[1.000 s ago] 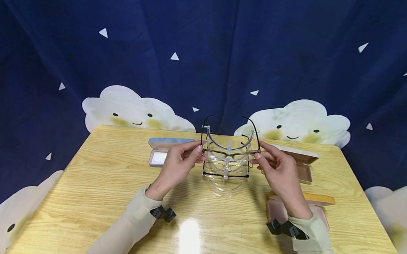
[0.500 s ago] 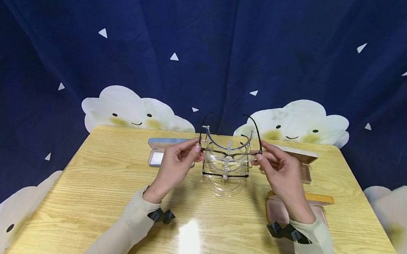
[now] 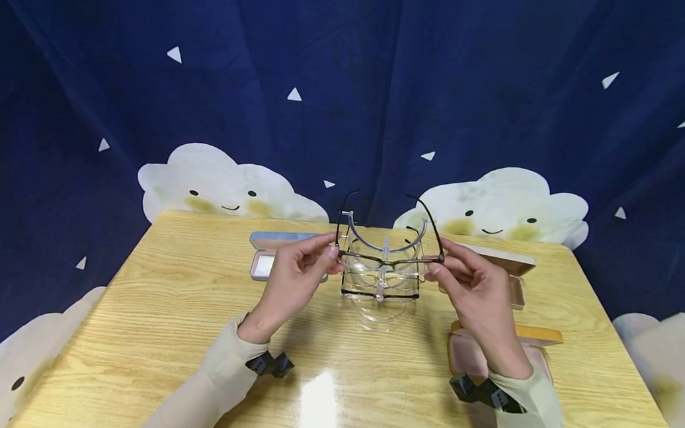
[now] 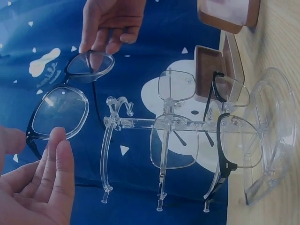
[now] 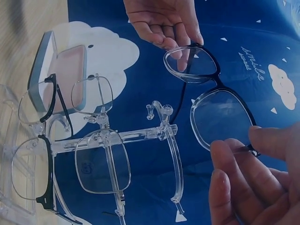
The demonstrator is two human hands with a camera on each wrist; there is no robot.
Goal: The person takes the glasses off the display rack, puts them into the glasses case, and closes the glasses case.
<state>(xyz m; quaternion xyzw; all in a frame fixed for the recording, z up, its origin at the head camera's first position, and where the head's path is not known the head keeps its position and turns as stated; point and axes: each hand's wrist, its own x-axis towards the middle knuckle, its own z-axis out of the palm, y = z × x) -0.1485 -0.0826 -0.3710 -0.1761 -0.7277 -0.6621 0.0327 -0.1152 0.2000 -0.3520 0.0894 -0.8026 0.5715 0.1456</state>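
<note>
A pair of black-framed glasses point(image 3: 384, 263) is held level between both hands, temples opened out and pointing away from the person. My left hand point(image 3: 294, 277) pinches the frame's left end near the hinge, thumb against fingers. At the opposite end my right hand point(image 3: 479, 300) pinches the right hinge corner the same way. A clear display stand point(image 4: 140, 123) is just beyond and below, its top tier bare in the left wrist view. Thin wire-rimmed glasses point(image 5: 102, 161) hang on its middle tier. Black half-rim glasses point(image 3: 380, 296) occupy the tier beneath.
An open blue glasses case point(image 3: 262, 273) lies behind my left hand. On the right are an open white-and-brown case point(image 3: 516, 292) and an open orange case point(image 3: 537, 335), both partly covered by my right arm. A blue cloud-patterned curtain point(image 3: 351, 95) hangs behind the table point(image 3: 181, 309).
Both hands have moved slightly apart in the head view, still holding the black-framed glasses, which look a little larger. The stand and the cases stay in place.
</note>
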